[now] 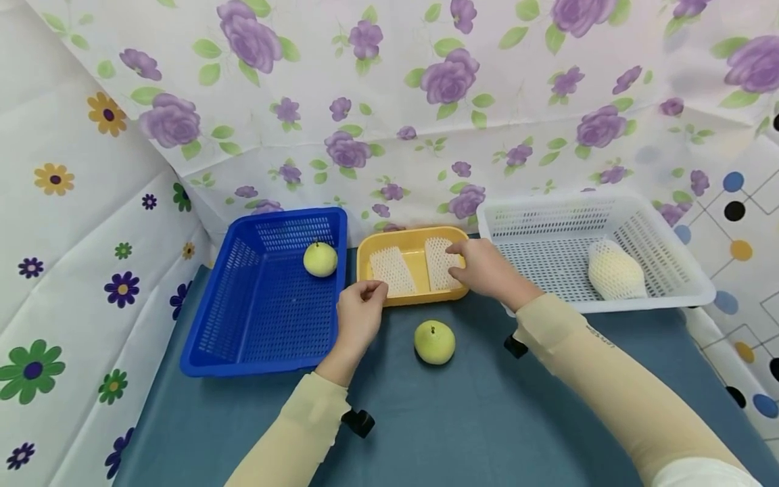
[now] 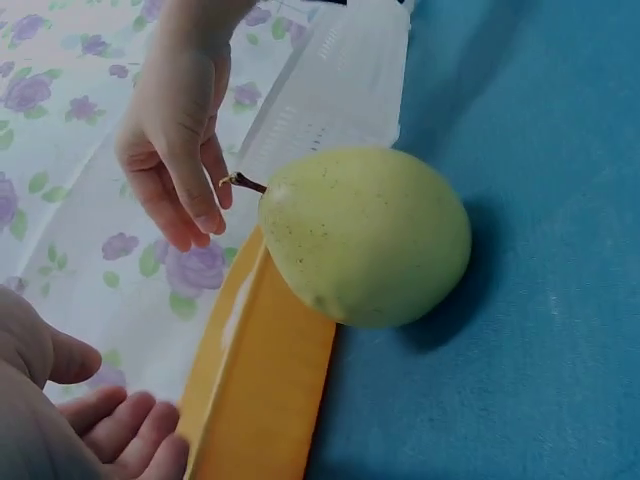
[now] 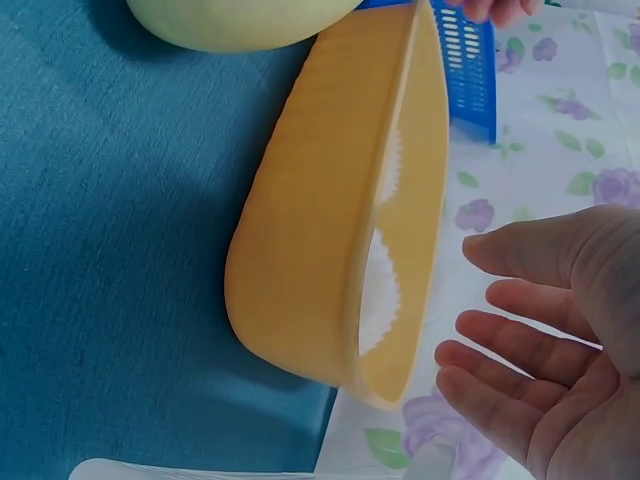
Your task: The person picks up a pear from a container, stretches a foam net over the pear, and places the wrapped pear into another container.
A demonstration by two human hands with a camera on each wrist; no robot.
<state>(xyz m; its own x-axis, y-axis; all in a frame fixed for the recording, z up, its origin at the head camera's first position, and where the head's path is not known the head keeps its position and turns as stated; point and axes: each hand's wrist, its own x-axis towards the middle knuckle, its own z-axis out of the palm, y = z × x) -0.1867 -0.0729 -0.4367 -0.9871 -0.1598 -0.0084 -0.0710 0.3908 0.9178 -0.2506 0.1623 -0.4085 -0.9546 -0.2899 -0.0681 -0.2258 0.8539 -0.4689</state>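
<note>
A yellow tray [image 1: 416, 262] holds two flat white foam nets, the left net [image 1: 391, 272] and the right net [image 1: 438, 257]. My right hand [image 1: 483, 269] hovers at the tray's right end by the right net, thumb and fingers parted around air in the right wrist view. Near the front left corner hangs my left hand [image 1: 362, 312], its fingers loosely bent and holding nothing, as the left wrist view shows. A yellow-green pear [image 1: 435, 343] with a dark stem stands on the table just in front of the tray.
To the left is a blue basket [image 1: 258, 325] with one bare pear [image 1: 320, 260] inside. A white basket [image 1: 538, 264] at the right holds a fruit wrapped in foam net [image 1: 615, 272]. A flowered cloth [image 1: 365, 162] rises behind the blue-green tabletop [image 1: 462, 426].
</note>
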